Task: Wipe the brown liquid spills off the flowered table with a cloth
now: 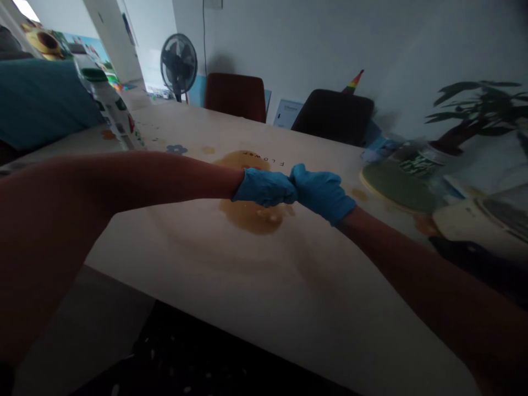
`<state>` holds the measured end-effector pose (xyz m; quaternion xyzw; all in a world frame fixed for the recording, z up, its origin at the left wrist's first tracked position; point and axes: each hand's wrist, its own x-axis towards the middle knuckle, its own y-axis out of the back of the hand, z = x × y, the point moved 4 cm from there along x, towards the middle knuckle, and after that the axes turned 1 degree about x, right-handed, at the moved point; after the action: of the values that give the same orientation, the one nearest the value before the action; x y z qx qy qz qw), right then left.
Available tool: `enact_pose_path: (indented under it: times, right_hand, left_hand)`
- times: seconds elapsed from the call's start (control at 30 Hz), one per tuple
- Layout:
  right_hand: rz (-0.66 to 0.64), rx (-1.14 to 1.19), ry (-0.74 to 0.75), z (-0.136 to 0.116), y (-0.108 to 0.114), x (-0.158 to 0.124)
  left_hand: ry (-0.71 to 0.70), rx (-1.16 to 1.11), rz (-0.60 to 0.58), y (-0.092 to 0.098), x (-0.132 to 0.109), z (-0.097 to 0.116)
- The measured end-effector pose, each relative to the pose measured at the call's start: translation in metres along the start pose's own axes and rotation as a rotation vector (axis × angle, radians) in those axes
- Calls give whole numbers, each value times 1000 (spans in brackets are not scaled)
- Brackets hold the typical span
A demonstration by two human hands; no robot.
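Both of my hands wear blue rubber gloves and meet above the white table covering [198,286], over a printed tan figure [256,220] with the letters "FLOWER". My left hand [266,187] comes in from the left with its fingers curled closed. My right hand [319,192] is closed too and presses against the left one at the fingers. Whether either hand pinches the other's glove or some small thing between them is hidden.
A plastic bottle [109,107] with a green cap stands at left. A round green mat [398,187], a potted plant [449,143] and a whitish appliance [457,223] are at right. Chairs [235,96] and a fan [179,60] stand behind the table.
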<state>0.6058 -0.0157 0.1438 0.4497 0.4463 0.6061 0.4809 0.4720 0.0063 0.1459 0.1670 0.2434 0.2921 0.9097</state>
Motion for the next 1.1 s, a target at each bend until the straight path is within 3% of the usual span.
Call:
enact_pose_path:
  times: [0.1, 0.33, 0.47, 0.57, 0.67, 0.8, 0.93, 1.0, 1.1]
  right_hand:
    - [-26, -68, -20, -3, 5, -3]
    - [71, -73, 26, -24, 22, 1]
    - [134, -87, 47, -41, 32, 8]
    - [126, -44, 34, -50, 41, 13]
    - [148, 103, -35, -52, 50, 16]
    - [124, 297, -130, -50, 60, 20]
    - [104, 514, -222, -46, 73, 19]
    - [30, 745, -198, -45, 75, 14]
    - [-118, 1197, -51, -44, 71, 0]
  left_hand:
    - [100, -212, -109, -2, -7, -3]
    - [86, -305, -113, 13, -25, -15]
    - [84, -325, -35, 27, -33, -23]
    - [-6, -242, 70, 47, -36, -25]
    - [-98, -217, 95, 70, -35, -29]
    - [-162, -427, 8, 86, -27, -33]
    - [-312, -680, 115, 91, -21, -31]
    - [-345, -727, 141, 92, -21, -33]
    - [-408, -727, 152, 96, -26, -38]
